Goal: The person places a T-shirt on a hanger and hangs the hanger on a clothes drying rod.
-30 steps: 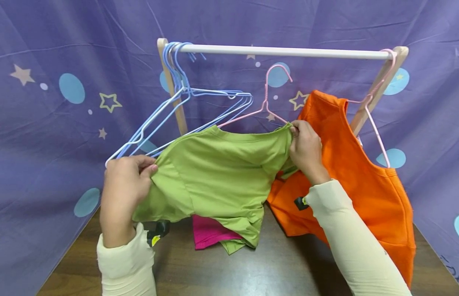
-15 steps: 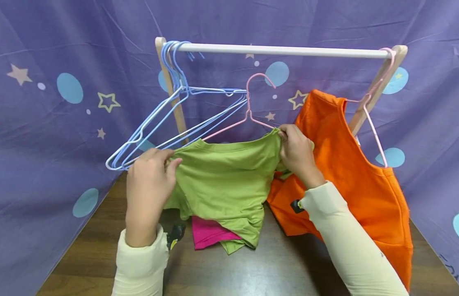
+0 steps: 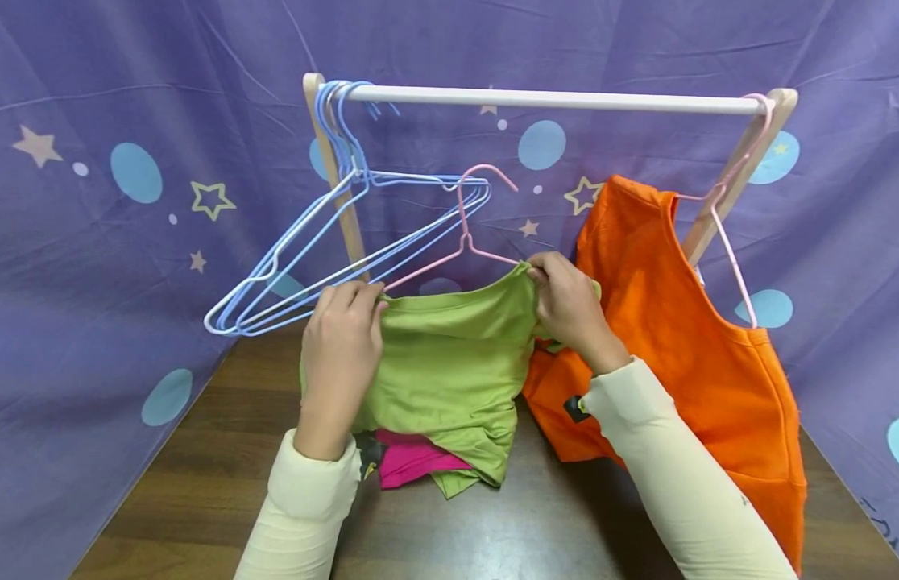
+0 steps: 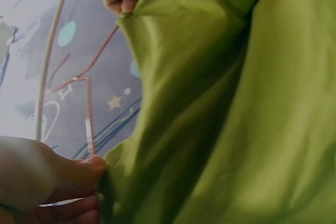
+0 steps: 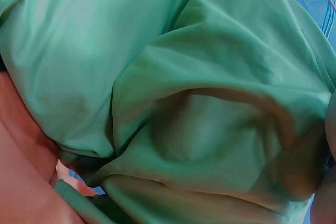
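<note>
A green T-shirt (image 3: 449, 362) hangs between my two hands, with a pink wire hanger (image 3: 465, 242) in its neck. My left hand (image 3: 342, 346) pinches the shirt's left shoulder by the neckline; in the left wrist view the thumb (image 4: 86, 166) presses on the cloth edge. At the other shoulder my right hand (image 3: 569, 302) pinches cloth. The hanger's hook stands free in front of the rack, below the white rail (image 3: 551, 99). Lower hanger arms are hidden by the shirt. Green cloth (image 5: 210, 66) fills most of the right wrist view.
Several blue and white hangers (image 3: 333, 217) hang at the rail's left end. An orange garment (image 3: 681, 362) hangs at the right on a pink hanger (image 3: 732, 250). Magenta cloth (image 3: 416, 461) lies under the shirt on the wooden table (image 3: 181, 483). Behind is a purple curtain (image 3: 80, 306).
My left hand has moved right and slightly up, from the sleeve side to the neckline. The right hand, shirt and pink hanger have shifted left and down.
</note>
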### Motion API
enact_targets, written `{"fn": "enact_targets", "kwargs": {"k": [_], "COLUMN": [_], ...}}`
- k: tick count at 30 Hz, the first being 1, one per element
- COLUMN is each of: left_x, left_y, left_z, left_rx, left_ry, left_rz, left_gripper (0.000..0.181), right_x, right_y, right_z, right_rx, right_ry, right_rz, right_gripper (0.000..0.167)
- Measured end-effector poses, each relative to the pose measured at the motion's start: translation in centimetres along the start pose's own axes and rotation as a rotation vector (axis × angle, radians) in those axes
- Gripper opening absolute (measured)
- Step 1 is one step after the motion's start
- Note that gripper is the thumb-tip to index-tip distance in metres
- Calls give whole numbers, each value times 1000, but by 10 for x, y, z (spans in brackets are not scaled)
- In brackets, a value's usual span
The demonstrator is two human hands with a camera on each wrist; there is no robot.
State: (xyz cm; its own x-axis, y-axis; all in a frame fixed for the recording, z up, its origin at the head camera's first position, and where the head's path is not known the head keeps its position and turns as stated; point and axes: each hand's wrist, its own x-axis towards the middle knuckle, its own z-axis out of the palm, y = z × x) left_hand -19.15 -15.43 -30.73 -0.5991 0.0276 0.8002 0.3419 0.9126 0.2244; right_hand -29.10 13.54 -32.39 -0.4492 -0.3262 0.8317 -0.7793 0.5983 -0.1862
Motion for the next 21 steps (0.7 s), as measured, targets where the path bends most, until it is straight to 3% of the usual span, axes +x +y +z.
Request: {"fn": "enact_targets", "kwargs": {"k": [4,8,11,14,21], "left_x": [0,-1,-2,-2,-1], "left_y": [-2,-5,-6,-6,-10], "left_z": [5,5,4,1,-4], "left_rx": [12,26,29,31,29], "left_ry": [30,51,59,59,72], "left_rz": [13,-12,-37,-48,-81], "left_gripper": [12,6,5,6,7], "right_x": [1,2,2,0,-12], "right_y": [-4,-6,-7,-6,2], "right_z": [0,-2,-4,-5,2], "right_rx": [60,126,116,60,-67], "right_ry": [-46,-79,-74,-20,212], "right_rz": [-12,11,10,-24,-70], "right_gripper": [6,8,12,18,19]}}
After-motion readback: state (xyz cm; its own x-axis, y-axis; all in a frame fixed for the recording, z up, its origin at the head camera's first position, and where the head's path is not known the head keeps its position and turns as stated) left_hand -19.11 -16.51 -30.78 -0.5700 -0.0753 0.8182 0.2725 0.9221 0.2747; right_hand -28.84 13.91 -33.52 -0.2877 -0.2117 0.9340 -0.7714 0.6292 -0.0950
